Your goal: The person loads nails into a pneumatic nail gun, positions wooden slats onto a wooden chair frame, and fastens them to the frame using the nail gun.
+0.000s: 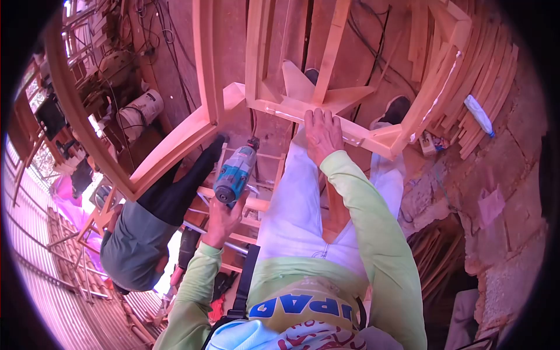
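Observation:
My left hand (223,221) is closed around the handle of a teal and grey power drill (232,178), whose nose points away from me. Over the near rail of a pale wooden frame (367,139) are the fingers of my right hand (324,135), gripping it. White glue-like streaks run along this rail and up its right-hand side piece. The drill's chuck is close to the left end of the frame, apart from it. Part of the rail is hidden under my right hand.
A second wooden frame (175,146) stands at left, near a bent-over person (140,242). Stacked wood strips (496,76) lie at right, with a white bottle (478,115) on them. A white bucket (142,112) and loose cables (169,35) are at upper left.

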The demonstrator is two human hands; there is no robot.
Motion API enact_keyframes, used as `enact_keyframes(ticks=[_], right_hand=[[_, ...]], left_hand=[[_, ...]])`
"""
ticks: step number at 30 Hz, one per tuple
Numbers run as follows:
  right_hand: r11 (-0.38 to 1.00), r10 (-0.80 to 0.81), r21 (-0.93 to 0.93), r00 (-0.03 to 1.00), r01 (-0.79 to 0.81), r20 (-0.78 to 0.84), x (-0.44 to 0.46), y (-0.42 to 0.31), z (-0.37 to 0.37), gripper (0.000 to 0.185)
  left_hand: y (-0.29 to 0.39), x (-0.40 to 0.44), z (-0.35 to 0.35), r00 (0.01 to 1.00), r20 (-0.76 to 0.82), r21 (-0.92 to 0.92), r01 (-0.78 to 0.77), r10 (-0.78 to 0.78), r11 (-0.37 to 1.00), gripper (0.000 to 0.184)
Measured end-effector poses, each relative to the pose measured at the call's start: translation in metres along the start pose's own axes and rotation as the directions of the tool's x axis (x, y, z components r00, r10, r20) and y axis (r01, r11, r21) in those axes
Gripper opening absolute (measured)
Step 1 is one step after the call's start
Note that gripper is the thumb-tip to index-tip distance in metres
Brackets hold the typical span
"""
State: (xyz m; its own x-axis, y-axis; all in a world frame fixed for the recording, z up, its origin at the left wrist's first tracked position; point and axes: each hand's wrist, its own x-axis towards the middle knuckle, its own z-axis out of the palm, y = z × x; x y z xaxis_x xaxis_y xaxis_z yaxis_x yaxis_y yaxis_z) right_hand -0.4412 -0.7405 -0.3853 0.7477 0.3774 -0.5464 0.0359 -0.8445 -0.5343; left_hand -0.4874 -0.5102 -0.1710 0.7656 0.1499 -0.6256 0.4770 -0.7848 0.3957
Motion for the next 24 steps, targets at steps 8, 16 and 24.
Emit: enact_keyframes(ticks=[8,16,24], right_hand=[[0.999,0.036,0.014,0.996,-0.035,-0.088,0.001,0.002,0.007,0.048],[0.999,0.04,0.035,0.991,-0.036,-0.131,-0.001,0.007,0.011,0.044],[0.997,0.062,0.063,0.982,-0.051,-0.179,0.002,0.009,0.019,0.053]], left_hand=[[-0.015,0.002,0.01,0.985,0.144,0.163,0.068,-0.092,0.984,0.03],[-0.022,0.004,0.018,0.955,0.219,0.188,0.161,-0.201,0.969,0.04],[-0.007,0.005,0.025,0.969,0.236,0.282,0.004,-0.074,0.959,0.034]])
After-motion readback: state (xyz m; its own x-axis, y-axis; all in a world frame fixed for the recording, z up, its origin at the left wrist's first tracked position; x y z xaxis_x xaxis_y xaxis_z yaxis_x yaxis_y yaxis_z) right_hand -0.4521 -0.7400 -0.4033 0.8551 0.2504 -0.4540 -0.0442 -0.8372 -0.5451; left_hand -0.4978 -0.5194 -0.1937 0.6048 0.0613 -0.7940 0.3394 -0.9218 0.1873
